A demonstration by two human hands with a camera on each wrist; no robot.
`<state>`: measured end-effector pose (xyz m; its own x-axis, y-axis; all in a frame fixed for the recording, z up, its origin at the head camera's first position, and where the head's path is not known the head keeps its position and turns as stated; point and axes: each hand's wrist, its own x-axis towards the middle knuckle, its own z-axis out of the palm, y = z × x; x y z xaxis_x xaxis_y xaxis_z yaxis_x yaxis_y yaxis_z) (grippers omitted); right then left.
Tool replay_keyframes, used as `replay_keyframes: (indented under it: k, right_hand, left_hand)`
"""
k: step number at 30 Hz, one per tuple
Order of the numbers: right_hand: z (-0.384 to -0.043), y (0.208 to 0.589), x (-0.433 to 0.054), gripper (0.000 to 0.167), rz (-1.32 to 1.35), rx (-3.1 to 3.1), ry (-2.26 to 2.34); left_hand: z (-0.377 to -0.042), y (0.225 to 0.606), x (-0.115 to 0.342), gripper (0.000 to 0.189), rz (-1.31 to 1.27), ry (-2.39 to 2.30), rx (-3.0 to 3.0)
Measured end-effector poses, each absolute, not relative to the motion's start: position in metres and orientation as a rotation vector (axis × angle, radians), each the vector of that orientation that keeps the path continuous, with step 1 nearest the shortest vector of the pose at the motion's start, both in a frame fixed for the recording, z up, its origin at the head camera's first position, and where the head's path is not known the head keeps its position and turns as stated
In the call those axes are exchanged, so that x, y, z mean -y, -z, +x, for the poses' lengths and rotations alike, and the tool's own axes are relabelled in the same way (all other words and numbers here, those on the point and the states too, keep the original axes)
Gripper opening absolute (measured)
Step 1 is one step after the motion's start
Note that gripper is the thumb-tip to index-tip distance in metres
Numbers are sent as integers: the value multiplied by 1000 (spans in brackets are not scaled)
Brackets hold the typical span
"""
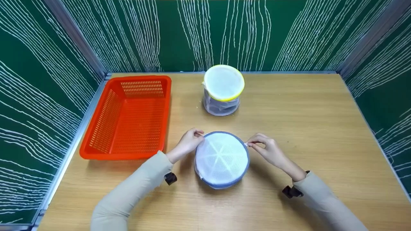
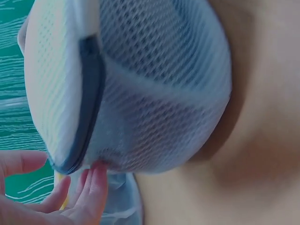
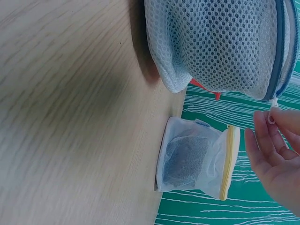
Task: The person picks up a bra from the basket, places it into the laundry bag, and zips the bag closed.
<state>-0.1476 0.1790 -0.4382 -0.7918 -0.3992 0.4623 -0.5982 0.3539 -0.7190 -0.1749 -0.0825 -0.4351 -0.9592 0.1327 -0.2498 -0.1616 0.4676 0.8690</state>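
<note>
A round white mesh laundry bag [image 1: 221, 160] with a blue zipper rim stands upright on the table in the head view. At its right edge, my right hand [image 1: 266, 149] pinches the small white zipper pull [image 3: 272, 116] between thumb and fingertips. My left hand [image 1: 188, 144] holds the rim at the upper left. In the left wrist view, that thumb lies by the lid edge and the fingers [image 2: 96, 187] rest against the mesh wall. The blue zipper band [image 2: 89, 103] runs between lid and wall.
Behind the blue-rimmed bag stands a smaller mesh bag [image 1: 221, 107] with a yellow rim. An orange-red perforated plastic basket [image 1: 167, 118] sits to the left on the wooden table [image 1: 305, 109]. Green panels [image 1: 282, 35] with white lines enclose the table's back and sides.
</note>
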Motion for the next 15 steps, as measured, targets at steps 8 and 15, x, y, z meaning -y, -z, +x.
replay_keyframes:
  k: [8,15]
  right_hand:
    - [-149,439,-179,15,886,2405,-1449]
    - [-149,438,-178,13,867,2437,-1461]
  left_hand:
    - [-193,421,71,32,185,-1227,-2548]
    - [-207,410,56,26,431,-1011,-2546]
